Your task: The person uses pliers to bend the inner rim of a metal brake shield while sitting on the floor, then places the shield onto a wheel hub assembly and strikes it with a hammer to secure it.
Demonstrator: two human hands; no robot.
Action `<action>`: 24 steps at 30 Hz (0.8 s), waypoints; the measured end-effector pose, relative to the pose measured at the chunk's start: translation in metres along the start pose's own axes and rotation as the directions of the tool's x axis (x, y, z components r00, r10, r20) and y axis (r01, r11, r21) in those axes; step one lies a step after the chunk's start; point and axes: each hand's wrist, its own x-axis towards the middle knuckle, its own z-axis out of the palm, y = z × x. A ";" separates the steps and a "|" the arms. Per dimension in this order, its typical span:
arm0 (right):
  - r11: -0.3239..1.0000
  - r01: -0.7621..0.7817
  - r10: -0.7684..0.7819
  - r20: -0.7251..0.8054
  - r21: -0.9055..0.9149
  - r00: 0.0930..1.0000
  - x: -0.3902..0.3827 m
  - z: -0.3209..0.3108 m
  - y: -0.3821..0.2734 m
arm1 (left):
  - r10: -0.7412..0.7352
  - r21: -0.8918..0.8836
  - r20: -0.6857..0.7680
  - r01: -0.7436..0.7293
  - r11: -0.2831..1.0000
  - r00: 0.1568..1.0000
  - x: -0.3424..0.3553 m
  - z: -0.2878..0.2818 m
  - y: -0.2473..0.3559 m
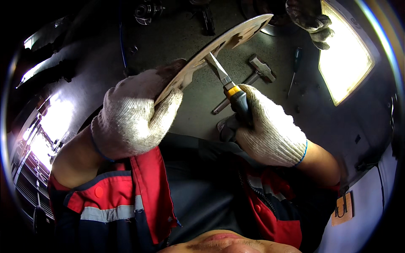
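Note:
My left hand (133, 111), in a white knitted glove, is closed on the near edge of a thin, round-edged metal plate (192, 66). The plate is tilted and seen almost edge-on, with dark uneven patches on its face. In my gloved right hand (274, 133) is a chisel (218, 70) with a flat steel blade and a black and yellow handle. Its blade tip meets the patchy face near the plate's middle. The fingers of my left hand behind the plate are partly hidden.
On the grey floor beyond my right hand lies a hammer (262, 68), with a screwdriver (298, 61) farther right. A soiled glove (318, 29) sits beside a bright lit panel (344, 55); whether a hand fills it I cannot tell. Dark metal parts (145, 12) lie at the far side.

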 end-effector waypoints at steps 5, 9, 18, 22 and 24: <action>0.996 -0.049 0.049 0.005 -0.076 0.999 0.000 0.003 -0.007 | 0.037 0.016 0.015 -0.037 0.999 0.999 -0.002 0.000 0.000; 0.995 -0.012 0.010 -0.016 -0.099 1.000 0.000 0.005 -0.006 | -0.009 -0.026 0.026 0.009 1.000 1.000 -0.006 0.002 -0.002; 1.000 0.001 -0.001 -0.017 -0.023 1.000 0.001 0.003 -0.008 | -0.024 -0.054 0.014 0.025 0.998 1.000 -0.008 0.001 0.004; 0.998 0.067 -0.067 -0.029 -0.008 0.997 0.004 0.005 -0.005 | -0.009 -0.063 -0.029 0.007 0.998 1.000 -0.010 -0.002 0.001; 0.999 0.020 -0.021 -0.018 -0.041 1.000 0.008 0.007 -0.004 | 0.011 -0.025 0.016 -0.011 1.000 1.000 -0.011 -0.005 0.004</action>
